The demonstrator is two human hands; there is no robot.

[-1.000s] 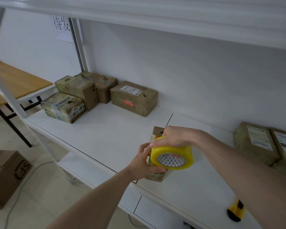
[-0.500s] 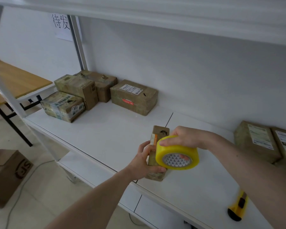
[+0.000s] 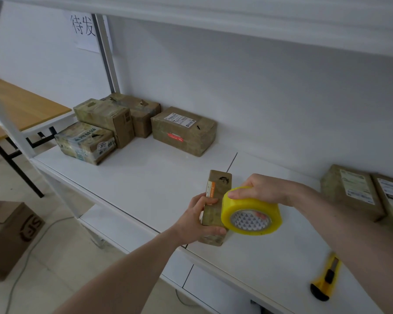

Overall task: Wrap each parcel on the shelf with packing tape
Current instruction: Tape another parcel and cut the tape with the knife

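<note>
taping the slim brown cardboard parcel (image 3: pixel 216 207)
left hand (image 3: pixel 196 219) clamps its stiff, light edges; right hand (image 3: pixel 262 189), at 3 o'clock, grips the slippery yellow tape roll (image 3: pixel 251 211).

A wide bare stretch of the white shelf (image 3: pixel 163 175) is lying open between the cluster of four parcels (image 3: pixel 132 125) at the back left and the narrow parcel (image 3: pixel 216 207) standing on edge near the front lip. That parcel, the left hand (image 3: pixel 196 219) gripping it and the right hand (image 3: pixel 262 189) holding the yellow tape roll (image 3: pixel 251 211) against it are blocking the middle front. Two more parcels (image 3: pixel 359 191) are crowding the far right, and a yellow utility knife (image 3: pixel 326 277) is lying on the front right. The upper shelf board (image 3: pixel 236 17) is hanging overhead.
</note>
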